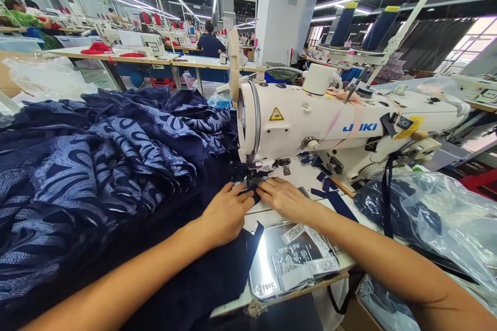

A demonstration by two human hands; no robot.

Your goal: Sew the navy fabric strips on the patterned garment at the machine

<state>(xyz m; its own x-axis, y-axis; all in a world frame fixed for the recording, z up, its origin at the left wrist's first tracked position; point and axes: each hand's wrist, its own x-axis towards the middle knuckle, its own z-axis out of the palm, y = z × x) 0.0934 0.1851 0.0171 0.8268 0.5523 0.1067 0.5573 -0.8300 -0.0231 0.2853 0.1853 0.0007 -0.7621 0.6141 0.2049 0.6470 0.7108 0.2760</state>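
Observation:
Just in front of the sewing machine's presser foot [250, 178], my left hand [227, 213] holds the edge of dark navy fabric [217, 269], its fingers bent and pressed together. From the other side my right hand [281, 197] pinches the same fabric close to the needle area, thumb and fingertips almost meeting those of the left. The white sewing machine [287, 119] arches over the work. What lies directly under the foot is partly hidden by my fingers. The navy fabric runs down from my left hand over the table's front edge.
A big heap of navy cloth with pale blue pattern [132, 150] fills the left. Printed labels [310, 264] lie on a metal plate [264, 269]. Navy scraps [324, 186], an orange-handled tool [344, 187] and a clear plastic bag [446, 217] are at right. Co-workers sit farther back.

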